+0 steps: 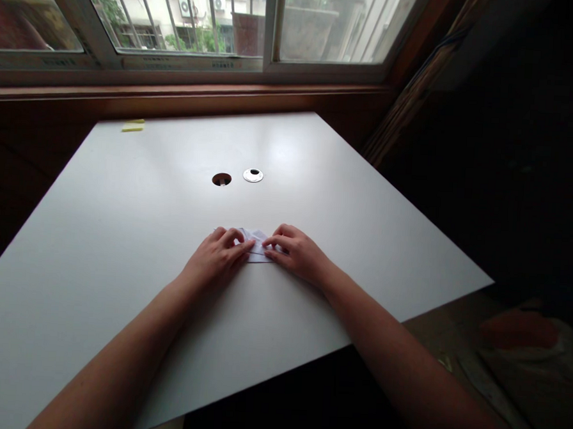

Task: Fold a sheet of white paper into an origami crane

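A small piece of folded white paper (260, 258) lies on the white table, with crease lines across it and a raised part at its far side. My left hand (220, 252) is on its left end, fingers bent and thumb and fingertips pressing on the paper. From the other side my right hand (294, 250) holds the right end, its fingers curled down onto the sheet. Both hands cover the paper's ends, so its full outline is hidden.
Beyond the hands, the white table (122, 231) has a round hole (222, 180) and beside it a round silver cover (253, 176). A yellow-edged paper pad (133, 126) lies near the far left edge. A barred window (191, 17) stands behind the table.
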`<control>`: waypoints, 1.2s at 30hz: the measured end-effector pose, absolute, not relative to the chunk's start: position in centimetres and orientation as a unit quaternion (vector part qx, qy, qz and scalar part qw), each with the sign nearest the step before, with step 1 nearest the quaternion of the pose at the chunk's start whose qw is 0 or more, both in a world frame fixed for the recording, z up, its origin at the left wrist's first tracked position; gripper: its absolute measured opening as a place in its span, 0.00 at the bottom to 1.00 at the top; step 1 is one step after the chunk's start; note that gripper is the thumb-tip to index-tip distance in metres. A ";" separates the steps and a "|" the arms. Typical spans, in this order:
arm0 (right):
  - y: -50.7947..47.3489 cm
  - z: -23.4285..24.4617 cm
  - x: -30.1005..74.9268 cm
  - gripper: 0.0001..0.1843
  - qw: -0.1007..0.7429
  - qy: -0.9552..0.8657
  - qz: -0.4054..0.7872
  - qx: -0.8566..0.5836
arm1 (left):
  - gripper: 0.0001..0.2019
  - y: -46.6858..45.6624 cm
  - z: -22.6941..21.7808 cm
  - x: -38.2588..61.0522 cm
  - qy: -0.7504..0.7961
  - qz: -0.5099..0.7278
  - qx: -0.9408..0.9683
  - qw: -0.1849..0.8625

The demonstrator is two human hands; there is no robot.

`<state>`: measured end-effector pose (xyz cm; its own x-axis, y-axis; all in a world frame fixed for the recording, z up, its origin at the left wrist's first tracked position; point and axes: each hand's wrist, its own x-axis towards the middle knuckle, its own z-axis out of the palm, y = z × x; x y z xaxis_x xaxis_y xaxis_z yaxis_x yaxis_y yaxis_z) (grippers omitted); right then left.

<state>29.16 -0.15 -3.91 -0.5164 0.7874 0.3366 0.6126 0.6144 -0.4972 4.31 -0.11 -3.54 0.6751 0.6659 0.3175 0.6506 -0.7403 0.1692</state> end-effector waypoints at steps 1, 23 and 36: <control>-0.1 -4.0 29.2 0.10 0.272 -0.858 0.157 -0.407 | 0.17 0.0 -3.6 4.3 0.361 0.184 0.914 0.023; 0.0 -4.9 29.4 0.18 0.233 -0.911 0.062 -0.336 | 0.15 0.4 -4.1 4.0 0.291 0.189 0.938 -0.007; -0.3 -4.7 29.5 0.15 0.240 -0.911 0.049 -0.331 | 0.15 0.8 -4.2 3.1 0.341 0.218 0.914 -0.003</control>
